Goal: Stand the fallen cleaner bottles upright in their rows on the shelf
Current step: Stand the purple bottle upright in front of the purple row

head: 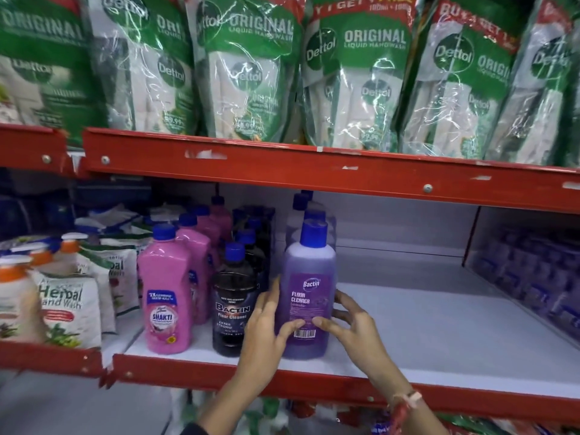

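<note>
Head view, left to right: pink bottle (166, 296) and dark bottle (233, 299) stand upright at the shelf (439, 334) front; left hand (262, 334) and right hand (354, 324) fingers clasp the upright purple bottle (309, 296). Seat it flat, label forward, level with its 2 neighbours, then release gently.

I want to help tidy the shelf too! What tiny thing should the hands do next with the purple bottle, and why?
Probably let go gently. The purple bottle already stands upright at the front of its row, beside the black bottle, with the left hand and right hand cupping its sides. No fallen bottle shows on the white shelf, so easing off would test whether it stands alone.
</note>
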Demonstrator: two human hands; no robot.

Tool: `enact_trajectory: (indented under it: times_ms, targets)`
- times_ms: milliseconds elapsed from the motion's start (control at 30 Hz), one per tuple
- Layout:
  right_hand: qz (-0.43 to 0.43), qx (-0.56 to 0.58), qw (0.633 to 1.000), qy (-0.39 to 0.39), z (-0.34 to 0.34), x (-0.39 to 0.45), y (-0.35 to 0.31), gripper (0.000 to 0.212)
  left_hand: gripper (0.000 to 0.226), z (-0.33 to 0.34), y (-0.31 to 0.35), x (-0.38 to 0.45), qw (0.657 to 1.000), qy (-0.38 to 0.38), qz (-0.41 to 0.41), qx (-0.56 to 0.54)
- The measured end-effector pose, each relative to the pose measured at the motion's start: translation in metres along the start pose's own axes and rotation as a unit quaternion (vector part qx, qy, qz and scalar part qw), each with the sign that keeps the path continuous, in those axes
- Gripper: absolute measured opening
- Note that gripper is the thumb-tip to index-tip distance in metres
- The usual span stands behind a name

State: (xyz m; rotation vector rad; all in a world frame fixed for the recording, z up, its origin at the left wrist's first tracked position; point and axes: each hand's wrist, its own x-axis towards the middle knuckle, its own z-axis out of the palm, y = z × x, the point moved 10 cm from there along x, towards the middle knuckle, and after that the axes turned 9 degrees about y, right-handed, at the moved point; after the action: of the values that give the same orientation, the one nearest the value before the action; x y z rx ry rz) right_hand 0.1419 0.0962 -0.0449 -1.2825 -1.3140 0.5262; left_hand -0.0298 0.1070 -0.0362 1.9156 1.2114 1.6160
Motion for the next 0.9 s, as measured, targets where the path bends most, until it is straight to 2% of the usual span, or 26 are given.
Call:
enact_trajectory:
  times_ms: [133,200,267,333,367,400,600,667,733,833,900]
  targets:
    - [-0.039,-0.069,0.990,0.115,-0.023,-0.015,-0.008,0.044,0.080,-0.004,-0.009,-0.001,0.999,0.026,-0.038,-0.010]
    - [-0.039,-0.059,0.991,0.111,-0.018,-0.028,-0.005,0.048,0.078,-0.007,-0.006,-0.004,0.998,0.046,-0.043,0.004]
    - [-0.030,-0.039,0.998,0.050,0.001,-0.038,0.000,0.074,0.067,-0.013,0.006,-0.011,0.996,0.080,-0.038,0.022]
    - [-0.050,-0.088,0.995,0.009,0.017,-0.042,0.001,0.115,0.051,-0.021,0.018,-0.019,0.993,0.109,-0.030,0.031]
    - [-0.056,-0.112,0.992,-0.001,0.022,-0.042,0.001,0.127,0.043,-0.024,0.021,-0.022,0.992,0.117,-0.029,0.028]
    - [-0.054,-0.124,0.991,-0.003,0.024,-0.041,-0.001,0.131,0.038,-0.028,0.023,-0.024,0.992,0.119,-0.033,0.020]
    - [-0.064,-0.155,0.985,0.045,0.025,-0.032,-0.017,0.088,0.023,-0.039,0.018,-0.017,0.993,0.074,-0.049,-0.074]
    - [-0.056,-0.116,0.991,0.035,0.023,-0.030,-0.013,0.074,0.018,-0.038,0.014,-0.013,0.993,0.062,-0.050,-0.092]
    - [-0.027,-0.053,0.998,-0.009,0.025,-0.028,-0.008,0.071,0.015,-0.035,0.012,-0.011,0.991,0.053,-0.053,-0.110]
    - [-0.012,-0.031,0.997,-0.075,0.026,-0.022,-0.005,0.065,0.050,-0.023,0.003,-0.009,0.989,0.021,-0.083,-0.120]
    - [-0.025,-0.036,0.995,-0.091,0.022,-0.018,-0.005,0.059,0.076,-0.010,-0.004,-0.012,0.987,-0.013,-0.105,-0.124]
